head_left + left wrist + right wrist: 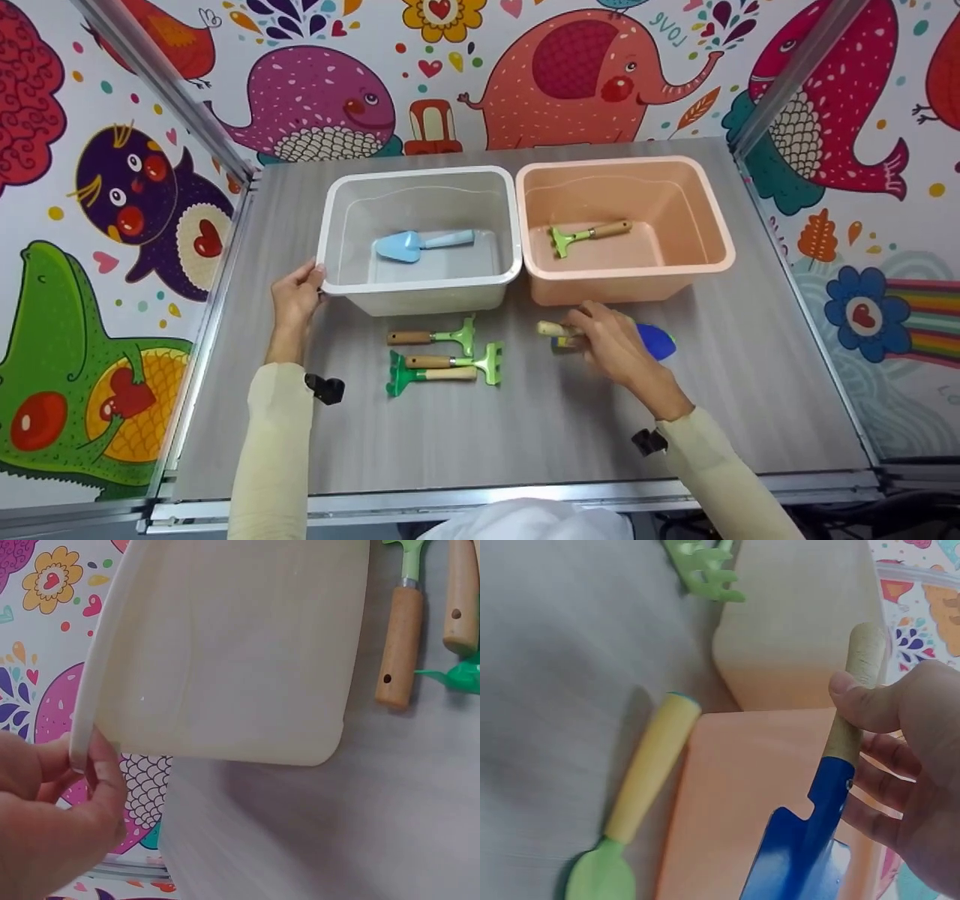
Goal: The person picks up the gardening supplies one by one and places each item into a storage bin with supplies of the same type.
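Note:
My left hand [296, 300] grips the rim of the white bin [420, 286] at its front left corner. Over the table, in front of the peach bin [607, 289], my right hand [615, 341] holds a blue trowel [826, 791] by its wooden handle, the thumb pressing on the handle. Below it lies a yellow-handled tool with a rounded green head [652, 765], mostly hidden by the hand in the head view. A light blue trowel [401, 246] lies inside the white bin. The peach bin contains a small green rake with a wooden handle [574, 238].
In front of the white bin lie two light green rakes [466, 337] and a darker green rake [397, 375], close together. Both bins stand side by side at the back of the grey table [450, 442]. Metal rails and printed panels border it.

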Motion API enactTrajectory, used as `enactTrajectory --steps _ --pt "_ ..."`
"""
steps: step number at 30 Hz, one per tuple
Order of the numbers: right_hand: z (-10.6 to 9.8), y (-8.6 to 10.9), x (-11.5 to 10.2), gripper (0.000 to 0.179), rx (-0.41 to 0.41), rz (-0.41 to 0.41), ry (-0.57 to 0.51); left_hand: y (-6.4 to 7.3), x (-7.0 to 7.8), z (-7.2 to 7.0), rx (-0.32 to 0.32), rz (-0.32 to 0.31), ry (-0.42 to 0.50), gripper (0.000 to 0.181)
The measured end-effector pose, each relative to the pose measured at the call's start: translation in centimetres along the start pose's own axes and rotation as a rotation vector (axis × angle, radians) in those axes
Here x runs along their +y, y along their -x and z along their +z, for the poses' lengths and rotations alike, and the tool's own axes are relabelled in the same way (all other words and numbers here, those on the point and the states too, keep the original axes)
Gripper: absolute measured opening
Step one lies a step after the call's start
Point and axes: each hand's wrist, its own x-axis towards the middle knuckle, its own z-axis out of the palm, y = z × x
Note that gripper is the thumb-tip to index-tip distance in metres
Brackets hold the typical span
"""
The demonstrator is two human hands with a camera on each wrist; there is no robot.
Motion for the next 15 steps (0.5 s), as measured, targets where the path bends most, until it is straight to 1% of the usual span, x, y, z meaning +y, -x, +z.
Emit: enactTrajectory --steps 7,12,15 --pt "-1.3 -2.0 -0.9 0.028 -0.012 -0.024 0.012 -0.1 -0.1 0.0 -0.004 -0.013 0.020 0.044" --pt "-2.1 -3.5 -1.4 0.028 0.027 -0.093 0.054 -0.3 0.1 0.1 0.014 -0.004 0.010 0.043" --pt "-2.7 -4.5 -1.7 0.031 0.041 -0.127 0.069 -0.3 0.2 0.2 0.016 -0.010 0.001 0.043"
